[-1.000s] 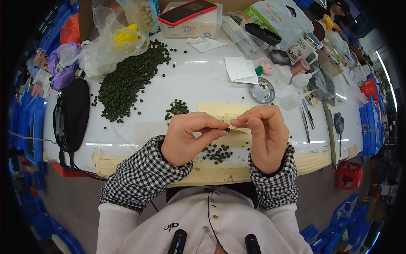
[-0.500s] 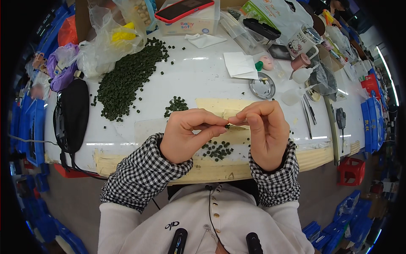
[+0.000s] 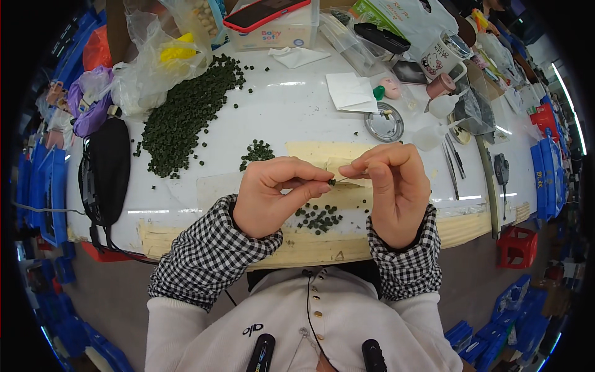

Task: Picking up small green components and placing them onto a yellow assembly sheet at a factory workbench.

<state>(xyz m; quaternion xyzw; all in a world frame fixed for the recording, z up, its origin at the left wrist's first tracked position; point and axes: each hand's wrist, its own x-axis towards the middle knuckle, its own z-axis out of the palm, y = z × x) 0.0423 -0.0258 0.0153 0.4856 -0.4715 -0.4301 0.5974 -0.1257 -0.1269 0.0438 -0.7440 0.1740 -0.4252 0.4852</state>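
Both hands meet over the near edge of the counter (image 3: 279,118), working one green bead (image 3: 331,182).

The left hand (image 3: 273,197) pinches the bead between thumb and forefinger; the right hand (image 3: 390,186) pinches a thin needle (image 3: 348,181) aimed at it, close to the eyes for sighting. A small bead cluster (image 3: 319,218) lies just below for reach; the big pile (image 3: 186,118) sits far left.

Both forearms entered from the lower edge in checked sleeves, the left hand (image 3: 273,195) and right hand (image 3: 392,186) raised close together, thumb and forefinger tips pinched and nearly meeting.
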